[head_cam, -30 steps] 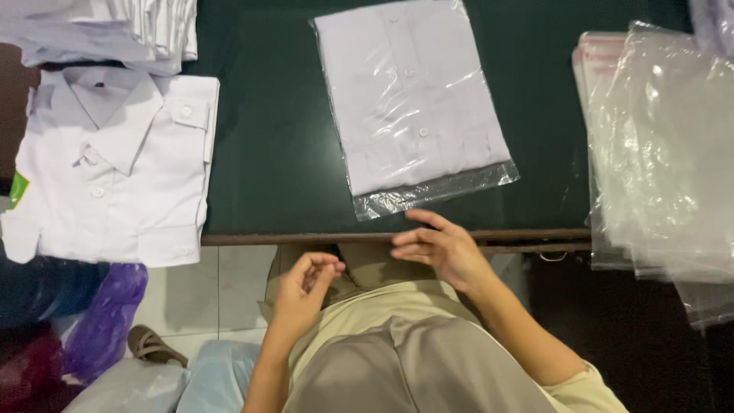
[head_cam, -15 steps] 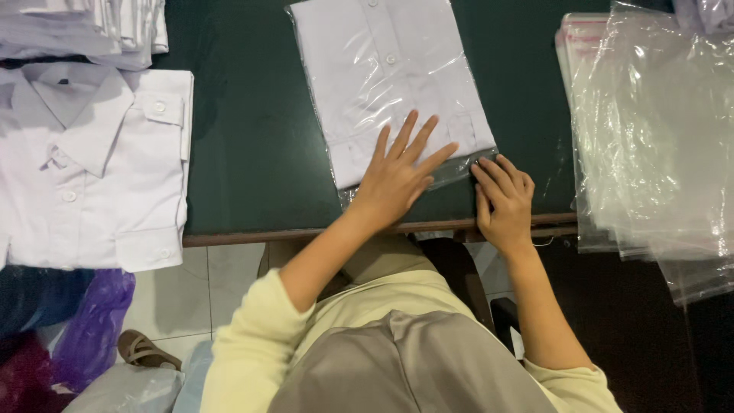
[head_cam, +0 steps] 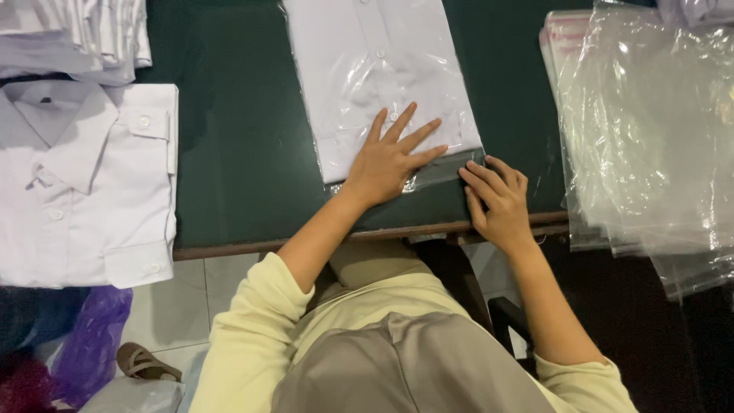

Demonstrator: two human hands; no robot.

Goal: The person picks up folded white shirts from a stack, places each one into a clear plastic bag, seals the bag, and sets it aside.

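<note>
Left hand [head_cam: 391,157] lies flat, fingers spread, on the bagged shirt [head_cam: 378,76]; right hand [head_cam: 497,203] curls, pinching the bag's flap [head_cam: 447,170] beside it, which may crease if pulled.

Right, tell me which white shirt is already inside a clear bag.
The folded shirt under the left hand, mid-table. The shirt at the table's left edge lies bare.

Single view only, from a head-worn camera looking steeply down over the wearer's own torso onto the near edge of a dark green table [head_cam: 229,168]. Range is close, within arm's reach. The frame runs from a folded white shirt [head_cam: 84,191] at left to a stack of clear bags [head_cam: 650,130] at right. No second view shares the scene.
</note>
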